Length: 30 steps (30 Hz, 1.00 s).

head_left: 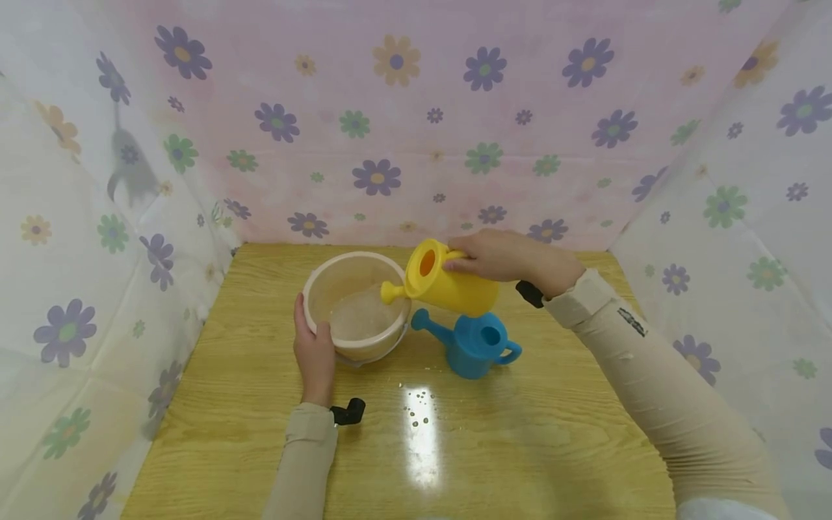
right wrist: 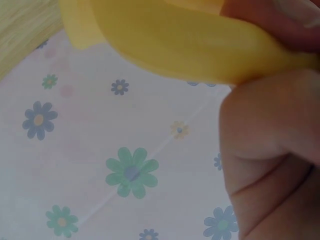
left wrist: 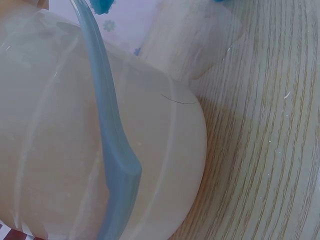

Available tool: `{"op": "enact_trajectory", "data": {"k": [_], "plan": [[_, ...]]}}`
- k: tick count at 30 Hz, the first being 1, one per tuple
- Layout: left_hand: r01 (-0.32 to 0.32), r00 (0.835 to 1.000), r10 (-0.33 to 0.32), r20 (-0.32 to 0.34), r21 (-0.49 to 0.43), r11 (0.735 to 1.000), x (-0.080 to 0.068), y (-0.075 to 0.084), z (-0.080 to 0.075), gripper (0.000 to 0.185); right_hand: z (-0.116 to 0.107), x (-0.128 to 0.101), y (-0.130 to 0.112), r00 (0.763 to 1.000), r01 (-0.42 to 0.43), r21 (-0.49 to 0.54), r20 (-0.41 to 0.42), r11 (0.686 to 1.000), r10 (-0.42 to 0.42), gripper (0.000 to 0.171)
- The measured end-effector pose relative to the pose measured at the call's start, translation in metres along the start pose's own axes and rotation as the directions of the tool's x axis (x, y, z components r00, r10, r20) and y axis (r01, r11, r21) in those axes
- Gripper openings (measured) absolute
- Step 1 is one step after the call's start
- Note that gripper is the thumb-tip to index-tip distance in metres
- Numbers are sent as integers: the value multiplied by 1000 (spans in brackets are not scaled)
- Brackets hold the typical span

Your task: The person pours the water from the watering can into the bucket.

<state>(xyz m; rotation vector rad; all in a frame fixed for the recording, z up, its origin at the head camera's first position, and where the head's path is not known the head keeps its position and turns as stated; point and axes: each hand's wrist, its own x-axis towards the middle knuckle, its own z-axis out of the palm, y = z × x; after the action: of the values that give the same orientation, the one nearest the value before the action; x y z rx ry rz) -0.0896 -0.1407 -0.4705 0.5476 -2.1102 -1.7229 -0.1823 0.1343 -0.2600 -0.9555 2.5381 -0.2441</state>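
Observation:
My left hand [head_left: 315, 361] grips the side of a cream bucket [head_left: 351, 258], its thumb over the rim. Cloudy-looking liquid [head_left: 364, 318] lies in the bottom of the bucket. A yellow watering can [head_left: 458, 290] hangs tilted in my right hand [head_left: 503, 254], which holds it by the handle; its spout reaches over the bucket's right rim. Close up in the right wrist view, fingers [right wrist: 275, 120] curl around the yellow handle [right wrist: 170, 45]. The left wrist view shows the bucket's wall [left wrist: 165, 130] and its grey-blue carrying handle [left wrist: 122, 170] hanging down.
A blue watering can [head_left: 469, 355] stands upright on the wooden table [head_left: 247, 404], right of the bucket and below the yellow one. Drops of water [head_left: 419, 415] dot the tabletop in front. Flower-patterned cloth [head_left: 429, 137] walls the table at the back and sides.

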Motion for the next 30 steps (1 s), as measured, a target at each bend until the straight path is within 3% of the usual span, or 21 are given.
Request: {"op": "enact_trajectory", "data": {"k": [30], "plan": [[-24, 1000, 24, -4, -7, 1000, 2, 0, 1, 66, -7, 8, -6, 999, -17, -60, 37, 998, 19, 29]]}}
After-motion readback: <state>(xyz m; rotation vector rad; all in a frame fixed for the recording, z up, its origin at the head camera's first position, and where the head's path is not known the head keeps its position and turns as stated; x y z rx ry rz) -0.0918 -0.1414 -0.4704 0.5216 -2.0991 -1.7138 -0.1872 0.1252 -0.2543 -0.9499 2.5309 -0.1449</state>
